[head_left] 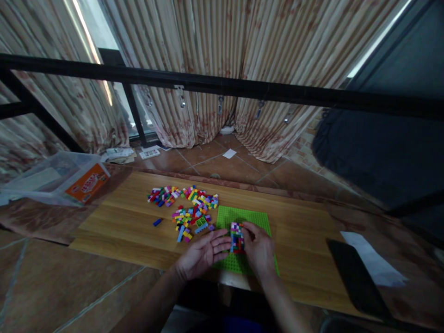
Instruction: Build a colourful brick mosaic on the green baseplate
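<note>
A block of multicoloured building bricks (pixel 237 241) stands on a green studded baseplate (pixel 225 212) at the table's near middle. My left hand (pixel 204 252) lies open on the left of it, palm turned up, its outstretched fingertips close to the block's left side. On the other side, my right hand (pixel 259 247) has its fingers closed at the block's upper right corner. A small orange-red brick (pixel 242 225) shows at those fingertips; the hand hides part of the block's right edge.
Loose bricks (pixel 201 201) are heaped left of the baseplate, with a single blue brick (pixel 157 222) apart from them. A clear plastic box (pixel 57 178) with an orange label stands far left. A black flat object (pixel 357 275) and white paper (pixel 373 259) lie at right.
</note>
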Tool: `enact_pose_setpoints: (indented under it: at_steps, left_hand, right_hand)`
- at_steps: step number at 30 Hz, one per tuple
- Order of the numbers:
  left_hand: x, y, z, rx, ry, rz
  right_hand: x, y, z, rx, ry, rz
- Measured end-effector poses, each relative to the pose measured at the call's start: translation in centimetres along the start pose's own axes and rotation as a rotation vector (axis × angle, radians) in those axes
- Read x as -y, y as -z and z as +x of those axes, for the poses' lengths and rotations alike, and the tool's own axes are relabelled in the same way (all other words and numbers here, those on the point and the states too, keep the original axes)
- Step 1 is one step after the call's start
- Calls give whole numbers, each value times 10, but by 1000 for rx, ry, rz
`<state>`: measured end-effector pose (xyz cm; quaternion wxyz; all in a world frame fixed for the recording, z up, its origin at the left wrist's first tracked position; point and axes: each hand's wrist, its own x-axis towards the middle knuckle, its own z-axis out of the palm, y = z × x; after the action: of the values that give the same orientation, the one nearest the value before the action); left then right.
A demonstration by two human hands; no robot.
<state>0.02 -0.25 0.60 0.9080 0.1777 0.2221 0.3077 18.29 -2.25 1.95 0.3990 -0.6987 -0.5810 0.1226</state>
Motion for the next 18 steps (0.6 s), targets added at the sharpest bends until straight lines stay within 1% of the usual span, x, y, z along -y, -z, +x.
enact_pose_setpoints:
  at_steps: [6, 12, 15, 18]
  left_hand:
    - [0, 1, -1, 16, 1, 0]
    - [1, 1, 0, 19, 6, -6]
    - [1, 1, 0, 24, 8, 1]
    - [1, 1, 0, 24, 6, 9]
  right_hand:
    - [-1, -7, 2, -10, -159, 121]
    - [4, -7, 3, -43, -258, 181]
    - [7, -6, 4, -50, -284, 181]
    - [8, -6, 5, -66, -274, 186]
